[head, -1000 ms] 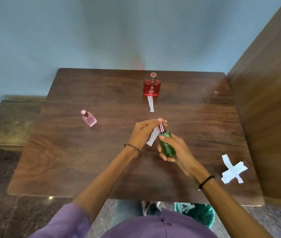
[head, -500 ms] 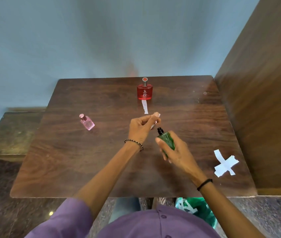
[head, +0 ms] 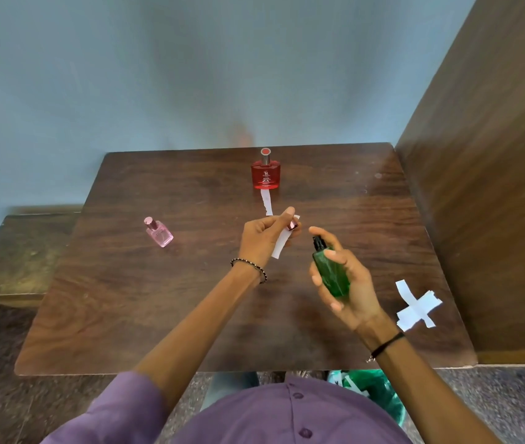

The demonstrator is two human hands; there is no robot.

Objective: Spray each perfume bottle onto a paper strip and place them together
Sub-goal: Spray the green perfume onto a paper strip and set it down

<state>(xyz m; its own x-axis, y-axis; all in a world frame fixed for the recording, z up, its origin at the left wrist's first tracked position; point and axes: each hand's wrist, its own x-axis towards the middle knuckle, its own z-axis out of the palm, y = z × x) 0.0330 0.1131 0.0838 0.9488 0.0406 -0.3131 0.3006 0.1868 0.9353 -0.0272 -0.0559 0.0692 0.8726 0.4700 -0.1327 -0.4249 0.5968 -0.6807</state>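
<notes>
My right hand (head: 347, 283) grips a green perfume bottle (head: 331, 274) above the table, its black nozzle bare and my forefinger reaching over the top. My left hand (head: 264, 235) pinches a white paper strip (head: 280, 243) together with the bottle's pinkish cap (head: 293, 224), just left of the nozzle. A red perfume bottle (head: 265, 173) stands at the back of the table with a paper strip (head: 267, 202) lying in front of it. A small pink bottle (head: 158, 232) stands at the left.
Two white paper strips (head: 416, 307) lie crossed near the table's right edge. The dark wooden table (head: 126, 299) meets a wooden panel (head: 495, 187) on the right and a grey wall behind. A lower bench (head: 21, 251) sits to the left; a green bag (head: 373, 392) lies below the front edge.
My left hand pulled the cap off the green bottle and moved away left with cap and strip. My right hand tilted the bottle, nozzle now exposed.
</notes>
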